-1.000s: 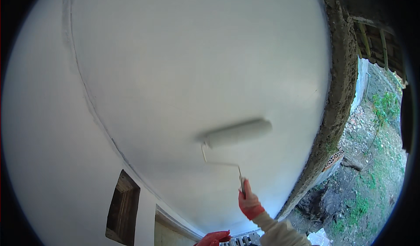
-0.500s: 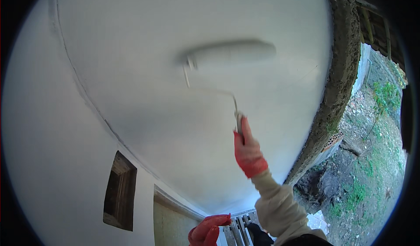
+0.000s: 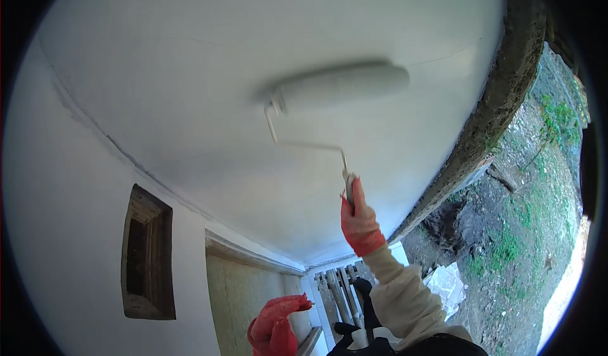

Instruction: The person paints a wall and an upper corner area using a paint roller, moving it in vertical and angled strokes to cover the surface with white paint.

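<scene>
My right hand (image 3: 362, 224), in a red glove, is closed around the handle of a paint roller (image 3: 345, 87). The roller's pale sleeve lies against the whitish ceiling (image 3: 209, 84), its bent wire frame (image 3: 310, 144) running down to the grip. A dark shadow edges the sleeve's far side. Low in the picture, my left hand (image 3: 277, 327), also red-gloved, is half curled with a gap between fingers and thumb. Nothing shows in it, and it touches neither the roller nor the ceiling.
On the left, the white wall (image 3: 69, 229) has a small recessed window (image 3: 147, 255) and a wider opening (image 3: 244, 293). Slatted wood (image 3: 342, 293) lies below. A rough concrete beam (image 3: 491, 125) borders the ceiling at right, with sloping ground (image 3: 506, 229) beyond.
The view has shifted, showing more of the slatted wood and floor below. The roller sits slightly lower and further right in the picture, still in my right hand. My left hand appears further left.
</scene>
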Demonstrator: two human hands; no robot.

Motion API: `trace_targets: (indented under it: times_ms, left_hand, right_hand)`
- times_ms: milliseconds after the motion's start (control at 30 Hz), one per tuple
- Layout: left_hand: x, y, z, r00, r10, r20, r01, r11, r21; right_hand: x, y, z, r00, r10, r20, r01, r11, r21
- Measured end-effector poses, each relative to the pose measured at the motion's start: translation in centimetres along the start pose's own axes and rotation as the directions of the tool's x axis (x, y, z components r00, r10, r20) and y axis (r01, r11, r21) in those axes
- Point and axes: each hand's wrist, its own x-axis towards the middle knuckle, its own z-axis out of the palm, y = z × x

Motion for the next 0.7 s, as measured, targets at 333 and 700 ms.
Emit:
trace_targets:
  times_ms: [333, 700]
  left_hand:
    - [-3.2, -10.9, 0.3, 0.92, -0.37, -0.133, 0.363, 0.929, -0.071]
    - [-3.6, -16.1, 1.1, 0.807, -0.571, -0.152, 0.576, 0.817, -0.014]
  right_hand:
    - [-27.8, 17.9, 3.3, 0.781, 0.551, 0.295, -0.472, 0.829, -0.298]
    - [-34.5, 29.0, 8.9, 0.426, 0.83, 0.359, -0.671, 0.557, -0.49]
